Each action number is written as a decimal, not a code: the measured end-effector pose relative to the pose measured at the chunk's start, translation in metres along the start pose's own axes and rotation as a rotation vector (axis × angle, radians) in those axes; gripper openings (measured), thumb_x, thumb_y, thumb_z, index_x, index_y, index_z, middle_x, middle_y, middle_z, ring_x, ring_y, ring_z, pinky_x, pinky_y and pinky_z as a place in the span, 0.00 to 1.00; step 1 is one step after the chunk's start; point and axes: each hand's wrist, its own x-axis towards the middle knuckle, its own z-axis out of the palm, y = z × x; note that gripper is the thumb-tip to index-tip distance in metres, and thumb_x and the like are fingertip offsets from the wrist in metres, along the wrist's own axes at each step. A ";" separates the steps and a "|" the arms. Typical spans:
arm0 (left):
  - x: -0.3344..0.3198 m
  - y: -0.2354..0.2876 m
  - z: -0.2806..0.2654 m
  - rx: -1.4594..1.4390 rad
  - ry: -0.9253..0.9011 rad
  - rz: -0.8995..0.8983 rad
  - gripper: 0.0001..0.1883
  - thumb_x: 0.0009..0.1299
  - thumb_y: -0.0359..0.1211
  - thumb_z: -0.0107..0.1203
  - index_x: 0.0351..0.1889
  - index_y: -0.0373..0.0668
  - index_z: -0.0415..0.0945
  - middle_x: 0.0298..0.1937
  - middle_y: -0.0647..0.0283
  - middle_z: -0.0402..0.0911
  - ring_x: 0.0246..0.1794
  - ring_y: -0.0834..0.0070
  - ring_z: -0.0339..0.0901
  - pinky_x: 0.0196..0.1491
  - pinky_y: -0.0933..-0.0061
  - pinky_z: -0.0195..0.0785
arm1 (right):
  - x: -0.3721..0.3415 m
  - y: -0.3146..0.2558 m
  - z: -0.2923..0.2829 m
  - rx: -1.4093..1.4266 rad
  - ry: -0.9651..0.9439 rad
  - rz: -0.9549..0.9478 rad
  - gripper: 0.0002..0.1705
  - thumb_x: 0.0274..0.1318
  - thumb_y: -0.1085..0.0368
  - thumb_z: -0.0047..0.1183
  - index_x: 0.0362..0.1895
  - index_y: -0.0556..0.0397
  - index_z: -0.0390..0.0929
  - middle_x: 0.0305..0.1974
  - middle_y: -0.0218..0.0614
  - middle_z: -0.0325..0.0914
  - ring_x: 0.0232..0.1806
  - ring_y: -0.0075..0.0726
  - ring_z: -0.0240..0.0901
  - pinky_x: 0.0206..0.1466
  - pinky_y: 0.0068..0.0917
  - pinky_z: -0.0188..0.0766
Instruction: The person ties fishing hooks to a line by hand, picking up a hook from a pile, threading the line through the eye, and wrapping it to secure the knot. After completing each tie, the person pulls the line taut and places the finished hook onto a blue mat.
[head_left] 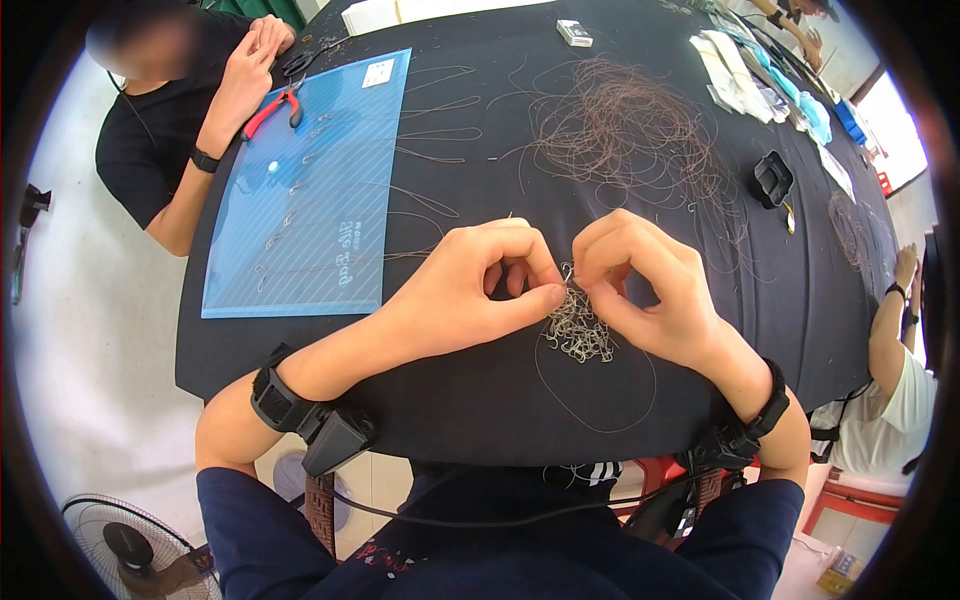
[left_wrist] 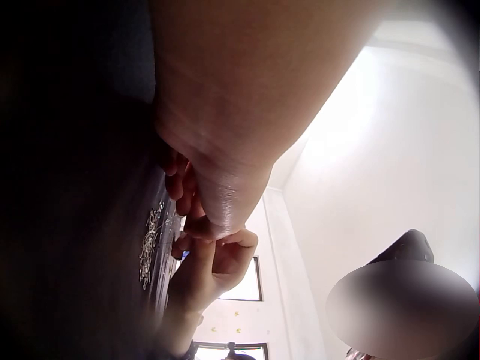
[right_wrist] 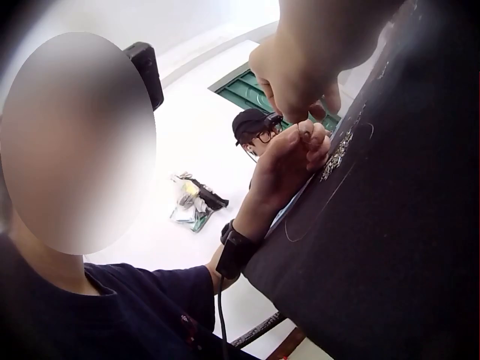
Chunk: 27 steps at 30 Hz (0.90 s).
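Note:
In the head view, my left hand [head_left: 475, 280] and right hand [head_left: 655, 290] meet fingertip to fingertip over a pile of small silver fish hooks [head_left: 582, 338]. Left thumb and index finger pinch a fish hook [head_left: 568, 272], mostly covered by the fingertips. The right thumb and forefinger pinch the thin fishing line [head_left: 612, 431] beside it; its loose loop hangs toward the table's near edge. The right wrist view shows the left hand [right_wrist: 289, 165] below the right hand [right_wrist: 304, 79], hooks [right_wrist: 337, 156] close by on the black cloth.
A blue file bag [head_left: 300, 215] on the left carries several hooks with looped lines, and red-handled pliers [head_left: 270, 112]. Scissors [head_left: 298, 64] lie behind. Tangled brown line [head_left: 635, 120] spreads ahead, near a black tray [head_left: 772, 180] and small box [head_left: 575, 33]. Another person sits left.

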 end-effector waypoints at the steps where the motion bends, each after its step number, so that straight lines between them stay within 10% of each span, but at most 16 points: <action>1: 0.000 0.000 0.000 -0.002 0.001 0.000 0.06 0.62 0.32 0.60 0.29 0.41 0.76 0.27 0.72 0.71 0.25 0.85 0.61 0.28 0.81 0.53 | 0.000 0.001 0.000 0.002 0.003 0.000 0.11 0.47 0.81 0.52 0.34 0.53 0.70 0.32 0.30 0.69 0.26 0.25 0.68 0.25 0.21 0.66; 27: 0.000 0.000 0.000 0.002 -0.003 0.012 0.06 0.62 0.32 0.60 0.29 0.41 0.76 0.27 0.72 0.71 0.25 0.85 0.61 0.28 0.81 0.53 | 0.000 0.000 0.000 -0.013 0.020 0.025 0.11 0.47 0.79 0.54 0.34 0.53 0.69 0.33 0.31 0.70 0.25 0.25 0.69 0.25 0.20 0.67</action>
